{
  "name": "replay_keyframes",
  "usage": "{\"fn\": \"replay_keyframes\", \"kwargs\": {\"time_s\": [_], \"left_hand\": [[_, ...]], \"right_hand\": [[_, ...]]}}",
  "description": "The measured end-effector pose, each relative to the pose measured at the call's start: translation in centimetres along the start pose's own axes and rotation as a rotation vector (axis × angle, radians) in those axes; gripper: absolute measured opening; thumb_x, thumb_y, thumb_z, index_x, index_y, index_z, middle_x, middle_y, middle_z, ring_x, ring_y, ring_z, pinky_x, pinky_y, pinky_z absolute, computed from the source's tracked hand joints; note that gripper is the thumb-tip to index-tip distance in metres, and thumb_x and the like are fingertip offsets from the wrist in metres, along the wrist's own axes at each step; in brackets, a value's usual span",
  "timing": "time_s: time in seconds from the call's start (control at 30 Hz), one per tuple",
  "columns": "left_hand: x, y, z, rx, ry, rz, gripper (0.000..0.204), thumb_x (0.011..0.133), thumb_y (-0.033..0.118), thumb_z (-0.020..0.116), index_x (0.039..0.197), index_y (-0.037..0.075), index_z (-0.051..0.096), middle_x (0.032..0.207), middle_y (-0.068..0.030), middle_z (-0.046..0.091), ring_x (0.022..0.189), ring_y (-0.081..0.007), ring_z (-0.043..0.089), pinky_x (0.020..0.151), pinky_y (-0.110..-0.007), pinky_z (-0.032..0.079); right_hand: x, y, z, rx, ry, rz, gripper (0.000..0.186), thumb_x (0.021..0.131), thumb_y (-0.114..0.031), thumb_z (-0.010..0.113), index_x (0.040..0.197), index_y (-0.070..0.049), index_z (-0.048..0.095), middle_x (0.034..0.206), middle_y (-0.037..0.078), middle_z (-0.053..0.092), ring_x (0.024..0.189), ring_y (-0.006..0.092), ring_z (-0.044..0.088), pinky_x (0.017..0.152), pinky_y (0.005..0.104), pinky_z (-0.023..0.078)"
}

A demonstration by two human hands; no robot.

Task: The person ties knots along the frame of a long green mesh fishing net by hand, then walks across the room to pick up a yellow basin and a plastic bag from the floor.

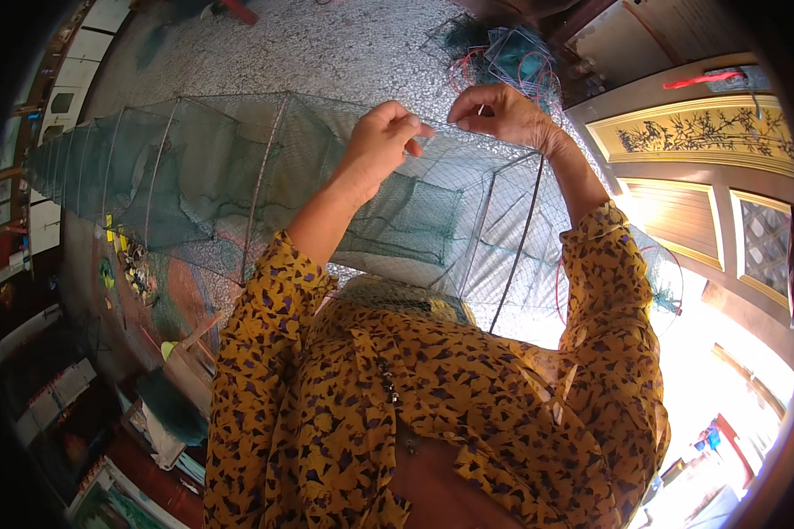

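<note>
A long fish trap of green netting [406,220] on rectangular metal frames stretches across in front of me, narrowing toward the far left. Both hands are over its far upper edge, a short gap between them. My left hand [381,145] has its fingers curled in, with thumb and index finger close together at the edge. My right hand [507,119] pinches thumb against fingertip just above the netting, beside the frame at the right end. Whatever fine thing the two pinches may hold is too small to make out. Paler netting continues right to a red hoop [682,280].
A folded pile of green net traps [516,57] with red cord lies on the speckled floor [353,44] at the back. Wooden furniture with a gold-framed panel [701,128] stands at the right. At the lower left are clutter and a small wooden stool-like piece [190,361].
</note>
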State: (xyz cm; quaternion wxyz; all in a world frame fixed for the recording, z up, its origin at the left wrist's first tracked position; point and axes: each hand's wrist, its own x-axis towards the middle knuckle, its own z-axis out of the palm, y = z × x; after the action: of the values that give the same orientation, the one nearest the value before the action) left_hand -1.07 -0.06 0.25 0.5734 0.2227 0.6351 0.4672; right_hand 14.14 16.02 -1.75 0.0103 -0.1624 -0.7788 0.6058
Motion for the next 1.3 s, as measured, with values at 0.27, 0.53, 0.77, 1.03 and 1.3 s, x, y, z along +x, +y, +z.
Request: {"fn": "replay_keyframes", "kwargs": {"time_s": [0.27, 0.53, 0.77, 1.03, 1.3], "left_hand": [[-0.4, -1.5, -2.3, -0.179, 0.039, 0.027, 0.009, 0.092, 0.013, 0.049, 0.086, 0.006, 0.051, 0.080, -0.0060, 0.060, 0.067, -0.0101, 0.055, 0.054, -0.021, 0.039], [-2.1, -0.8, 0.8, 0.327, 0.118, 0.301, 0.023, 0.087, 0.018, 0.058, 0.109, 0.012, 0.054, 0.081, -0.0009, 0.054, 0.074, -0.0101, 0.051, 0.064, -0.023, 0.043], [-0.7, 0.0, 0.4, 0.227, 0.001, 0.226, 0.013, 0.086, 0.020, 0.060, 0.094, 0.010, 0.060, 0.084, 0.0012, 0.057, 0.074, -0.0089, 0.049, 0.069, -0.024, 0.044], [-0.9, 1.5, -6.4, -0.398, 0.202, 0.080, 0.010, 0.091, 0.012, 0.050, 0.088, 0.004, 0.054, 0.094, -0.0117, 0.062, 0.083, -0.0201, 0.060, 0.074, -0.030, 0.050], [-2.2, 0.6, -7.0, -0.102, 0.157, 0.089, 0.012, 0.093, 0.016, 0.049, 0.086, 0.007, 0.053, 0.093, -0.0086, 0.063, 0.065, -0.0087, 0.053, 0.055, -0.020, 0.040]], "right_hand": [[1.5, -1.4, 3.5, -0.040, 0.003, -0.217, 0.014, 0.077, -0.015, 0.070, 0.086, -0.006, 0.064, 0.083, 0.000, 0.056, 0.082, 0.0096, 0.052, 0.073, 0.0255, 0.044], [1.0, -14.9, 2.2, 0.219, 0.328, -0.660, 0.006, 0.087, -0.009, 0.057, 0.088, -0.004, 0.060, 0.086, 0.005, 0.062, 0.076, 0.0134, 0.059, 0.072, 0.0262, 0.048], [0.3, -17.4, -4.4, 0.006, 0.662, -1.110, 0.011, 0.093, -0.016, 0.049, 0.090, -0.006, 0.053, 0.070, 0.002, 0.056, 0.060, 0.0091, 0.054, 0.055, 0.0194, 0.045], [3.0, -10.5, 0.7, -0.609, 0.380, -0.608, 0.011, 0.080, -0.014, 0.063, 0.090, -0.013, 0.064, 0.086, 0.004, 0.062, 0.081, 0.0203, 0.058, 0.071, 0.0300, 0.048], [5.8, -3.7, 3.7, -0.627, 0.062, -0.255, 0.008, 0.080, -0.012, 0.061, 0.087, -0.009, 0.065, 0.087, 0.005, 0.061, 0.084, 0.0203, 0.059, 0.076, 0.0302, 0.047]]}}
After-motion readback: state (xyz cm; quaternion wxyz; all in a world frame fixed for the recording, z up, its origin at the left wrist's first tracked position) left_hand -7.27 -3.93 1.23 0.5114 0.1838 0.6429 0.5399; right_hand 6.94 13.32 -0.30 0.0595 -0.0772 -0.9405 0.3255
